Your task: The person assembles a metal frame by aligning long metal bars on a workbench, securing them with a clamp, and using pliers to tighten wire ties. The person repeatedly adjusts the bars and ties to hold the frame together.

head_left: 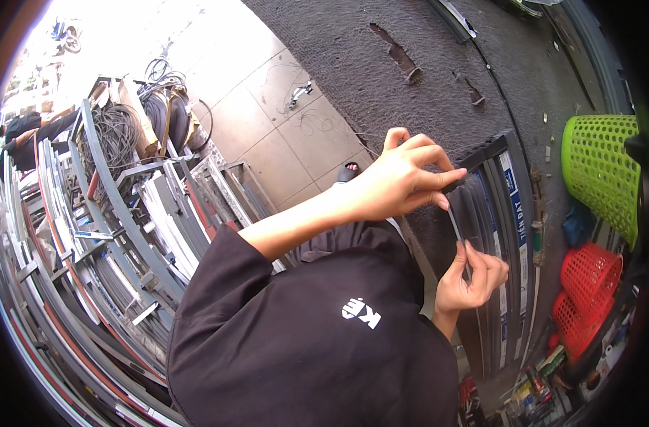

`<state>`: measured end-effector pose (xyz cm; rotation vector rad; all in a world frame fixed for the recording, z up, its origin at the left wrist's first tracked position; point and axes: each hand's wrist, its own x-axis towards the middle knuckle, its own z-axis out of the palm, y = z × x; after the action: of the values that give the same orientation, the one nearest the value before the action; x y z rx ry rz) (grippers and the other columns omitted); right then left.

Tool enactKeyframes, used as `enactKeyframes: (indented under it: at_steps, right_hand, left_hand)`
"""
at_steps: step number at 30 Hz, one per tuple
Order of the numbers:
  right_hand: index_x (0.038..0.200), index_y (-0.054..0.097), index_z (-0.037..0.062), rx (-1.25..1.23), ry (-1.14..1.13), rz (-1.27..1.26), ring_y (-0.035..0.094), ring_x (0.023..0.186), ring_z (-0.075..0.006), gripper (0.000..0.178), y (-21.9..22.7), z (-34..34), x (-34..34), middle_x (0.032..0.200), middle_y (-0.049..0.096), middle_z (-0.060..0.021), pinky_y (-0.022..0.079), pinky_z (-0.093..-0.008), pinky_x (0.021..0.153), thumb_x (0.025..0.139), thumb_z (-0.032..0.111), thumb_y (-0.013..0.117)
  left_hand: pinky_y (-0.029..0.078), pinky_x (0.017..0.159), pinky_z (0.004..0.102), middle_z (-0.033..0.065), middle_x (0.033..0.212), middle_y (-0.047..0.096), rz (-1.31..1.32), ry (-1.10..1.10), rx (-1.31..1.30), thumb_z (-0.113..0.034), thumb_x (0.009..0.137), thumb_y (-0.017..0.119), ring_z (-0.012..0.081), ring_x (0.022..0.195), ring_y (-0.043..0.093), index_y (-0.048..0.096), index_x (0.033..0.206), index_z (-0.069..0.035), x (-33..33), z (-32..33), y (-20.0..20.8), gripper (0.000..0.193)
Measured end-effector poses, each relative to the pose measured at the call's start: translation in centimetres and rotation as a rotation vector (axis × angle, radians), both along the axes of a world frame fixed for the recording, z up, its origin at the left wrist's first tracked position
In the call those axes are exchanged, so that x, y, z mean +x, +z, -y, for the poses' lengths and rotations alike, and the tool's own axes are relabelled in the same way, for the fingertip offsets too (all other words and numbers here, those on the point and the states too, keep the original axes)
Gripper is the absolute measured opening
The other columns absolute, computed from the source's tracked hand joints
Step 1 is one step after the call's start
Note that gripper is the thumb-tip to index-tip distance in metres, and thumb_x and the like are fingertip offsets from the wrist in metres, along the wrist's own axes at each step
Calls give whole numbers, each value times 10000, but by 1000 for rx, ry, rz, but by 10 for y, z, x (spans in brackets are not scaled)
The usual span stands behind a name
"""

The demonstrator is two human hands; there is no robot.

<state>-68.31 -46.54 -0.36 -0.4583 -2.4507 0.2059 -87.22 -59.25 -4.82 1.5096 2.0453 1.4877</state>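
A thin dark strip (454,222) runs between my two hands, over the edge of the carpeted bench. My left hand (417,176) is at its upper end, thumb and fingers pinched together, the other fingers bent. Lower down, my right hand (472,279) pinches the strip between thumb and forefinger, with the remaining fingers curled. Just beyond the hands lie several long dark-grey profiles (513,153), side by side, bearing blue and white labels. What the strip is made of I cannot tell.
Grey carpet (324,35) with torn patches covers the bench. Green (600,167) and red (589,277) perforated baskets stand at the right, above a clutter of small tools. Racks of long profiles (89,285) and coiled cords (114,139) fill the left. A sandalled foot (348,171) shows on the tiles.
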Motion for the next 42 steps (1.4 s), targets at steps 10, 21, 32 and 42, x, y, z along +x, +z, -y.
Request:
enactKeyframes:
  at_steps: [10, 21, 32, 42]
  right_hand:
    - [829, 739, 69, -221, 22, 62, 534, 739, -221, 152, 5, -10, -5, 747, 594, -12, 396, -365, 739, 730, 53, 853]
    - [940, 660, -26, -1008, 105, 317, 602, 902, -234, 255, 40, -50, -8, 916, 633, -103, 462, -323, 848, 800, 110, 823]
    - [1299, 642, -6, -735, 320, 529, 672, 920, -271, 393, 47, -55, -16, 1051, 693, -169, 510, -343, 832, 931, 121, 699]
    - [1147, 655, -63, -826, 305, 522, 669, 992, -308, 340, 47, -50, -26, 1063, 680, -175, 499, -357, 865, 935, 198, 703]
  left_hand:
    - [263, 1010, 442, -16, 1137, 622, 13, 243, -113, -303, 833, 745, 211, 1167, 509, 576, 1412, -158, 37, -5, -2, 621]
    - [274, 907, 394, -102, 1030, 651, -126, 339, 112, -311, 713, 792, 124, 979, 583, 694, 1244, -241, 29, -12, -12, 545]
    - [313, 913, 393, 8, 951, 559, -44, 23, 76, -325, 845, 718, 185, 888, 540, 595, 1406, -155, 11, -4, 9, 599]
    - [264, 1063, 383, -16, 1183, 711, 266, -77, 95, -301, 898, 702, 124, 1100, 617, 594, 1388, -140, 11, -13, 0, 528]
